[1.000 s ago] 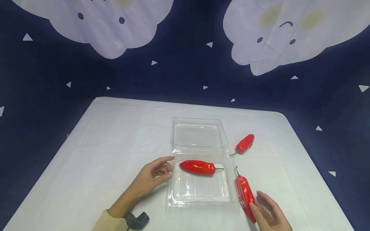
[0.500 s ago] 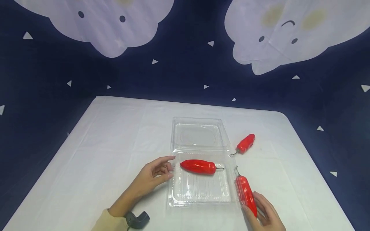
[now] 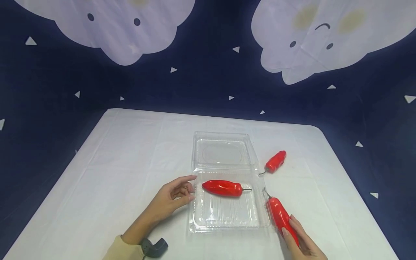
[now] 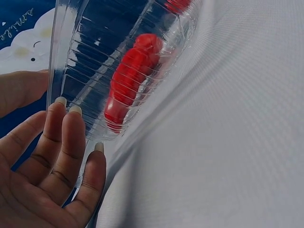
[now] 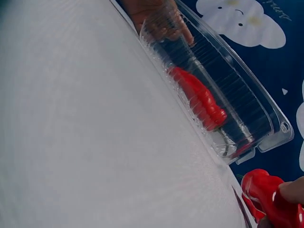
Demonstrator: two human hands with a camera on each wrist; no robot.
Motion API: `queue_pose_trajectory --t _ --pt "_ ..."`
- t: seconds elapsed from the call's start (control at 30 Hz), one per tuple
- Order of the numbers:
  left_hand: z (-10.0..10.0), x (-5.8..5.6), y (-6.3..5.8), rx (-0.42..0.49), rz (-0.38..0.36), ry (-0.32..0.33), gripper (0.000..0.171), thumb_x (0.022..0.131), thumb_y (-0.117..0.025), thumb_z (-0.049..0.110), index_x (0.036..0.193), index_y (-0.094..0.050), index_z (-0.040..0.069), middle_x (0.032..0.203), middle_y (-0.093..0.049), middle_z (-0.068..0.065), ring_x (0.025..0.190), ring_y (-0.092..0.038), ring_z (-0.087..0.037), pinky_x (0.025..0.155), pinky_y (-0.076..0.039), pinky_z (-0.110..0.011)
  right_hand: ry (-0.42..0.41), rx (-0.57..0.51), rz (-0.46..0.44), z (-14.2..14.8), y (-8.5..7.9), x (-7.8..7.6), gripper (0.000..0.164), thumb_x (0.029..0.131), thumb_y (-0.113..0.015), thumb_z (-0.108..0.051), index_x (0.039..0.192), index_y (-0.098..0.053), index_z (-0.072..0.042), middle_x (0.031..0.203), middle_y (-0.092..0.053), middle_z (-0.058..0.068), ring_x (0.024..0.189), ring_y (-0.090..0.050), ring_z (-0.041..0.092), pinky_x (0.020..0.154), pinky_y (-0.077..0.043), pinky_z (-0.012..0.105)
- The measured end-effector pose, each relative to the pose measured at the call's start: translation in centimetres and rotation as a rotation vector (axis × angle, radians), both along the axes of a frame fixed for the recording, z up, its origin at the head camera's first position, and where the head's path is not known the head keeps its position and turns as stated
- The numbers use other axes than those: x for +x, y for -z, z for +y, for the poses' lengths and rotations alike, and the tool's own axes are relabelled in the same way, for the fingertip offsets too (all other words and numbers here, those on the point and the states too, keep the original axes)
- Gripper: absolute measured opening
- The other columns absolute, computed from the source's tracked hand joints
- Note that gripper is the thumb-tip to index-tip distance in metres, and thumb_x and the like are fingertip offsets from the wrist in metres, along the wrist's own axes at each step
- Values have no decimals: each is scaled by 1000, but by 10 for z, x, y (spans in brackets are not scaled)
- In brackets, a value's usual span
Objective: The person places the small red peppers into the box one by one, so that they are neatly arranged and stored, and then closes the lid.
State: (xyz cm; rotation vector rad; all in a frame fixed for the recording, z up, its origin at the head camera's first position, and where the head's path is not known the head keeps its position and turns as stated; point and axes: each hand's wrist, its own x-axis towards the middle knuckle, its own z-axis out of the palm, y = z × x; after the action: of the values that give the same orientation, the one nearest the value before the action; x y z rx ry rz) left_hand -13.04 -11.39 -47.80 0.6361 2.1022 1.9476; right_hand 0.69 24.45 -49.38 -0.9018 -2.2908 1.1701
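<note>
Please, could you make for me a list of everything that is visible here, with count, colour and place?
Held pepper: 1, red, in the right hand, at the container's right side
Inside pepper: 1, red, lying in the container
Loose pepper: 1, red, on the table, right of the lid
Container: 1, clear, on the table, lid open on the far side
Table: 1, white, under everything
Backdrop: dark blue with white clouds and triangles, behind the table
Curved piece: 1, dark grey, at the left wrist
Sleeve: 1, cream, left arm
Left hand: 1, bare, at the container's left edge
Right hand: 1, bare, near right
</note>
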Motion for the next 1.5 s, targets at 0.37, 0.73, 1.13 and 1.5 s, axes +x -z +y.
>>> queue_pose_trajectory --t 0.37,0.73,1.13,1.5 --pt "-3 0 0 -3 -19 -1 58 92 -76 8 145 -54 4 107 -63 -13 93 -63 -20 86 -55 -26 16 -16 -19 7 -3 -2 50 88 -82 -11 136 -67 -12 137 -64 7 121 -64 19 77 -44 5" --pt "-5 -3 -1 -19 6 4 57 92 -76 8 144 -55 3 107 -64 -12 92 -63 -20 86 -55 -26 32 -258 98 39 -47 -18 49 83 -85 -3 130 -71 -9 132 -67 3 101 -64 -9 74 -49 7" --pt "-6 0 2 -8 -9 5 57 92 -75 7 144 -54 3 108 -63 -13 91 -64 -19 85 -55 -26 -372 -221 100 12 -87 -43 49 81 -88 -8 127 -73 -7 131 -69 3 116 -64 3 80 -55 18" --pt "-5 0 1 -9 0 14 57 92 -75 7 145 -54 3 109 -64 -13 92 -65 -19 86 -56 -26 -919 -96 27 -10 -79 -69 34 86 -84 -23 120 -76 -23 127 -70 -5 117 -65 9 81 -59 28"
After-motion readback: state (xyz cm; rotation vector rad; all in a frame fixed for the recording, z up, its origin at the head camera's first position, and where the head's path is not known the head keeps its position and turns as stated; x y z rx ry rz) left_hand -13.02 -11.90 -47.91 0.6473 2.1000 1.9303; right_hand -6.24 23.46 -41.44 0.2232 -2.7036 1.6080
